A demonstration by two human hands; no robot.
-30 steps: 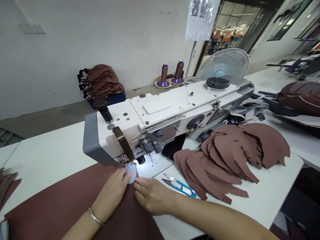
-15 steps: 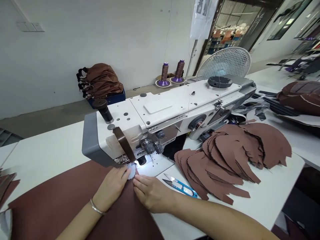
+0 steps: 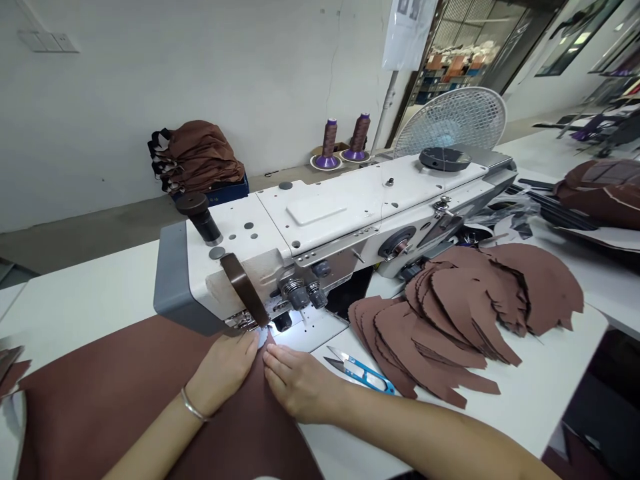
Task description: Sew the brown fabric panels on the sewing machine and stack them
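My left hand (image 3: 225, 370) and my right hand (image 3: 295, 385) lie side by side on a large brown fabric sheet (image 3: 110, 407), just in front of the needle of a white sewing machine (image 3: 330, 220). The fingertips of both hands press a small grey patch (image 3: 263, 337) against the brown fabric under the presser foot. The fingers are bent and close together, holding the material flat. A thin bracelet circles my left wrist.
Blue thread snips (image 3: 357, 373) lie right of my right hand. A fanned stack of brown cut pieces (image 3: 465, 313) covers the table's right side. Behind stand two thread cones (image 3: 343, 140), a fan (image 3: 450, 123) and a pile of brown goods (image 3: 197, 160).
The grey patch has slid further under the presser foot, so less of it shows. Both hands have crept slightly forward toward the needle with the fabric.
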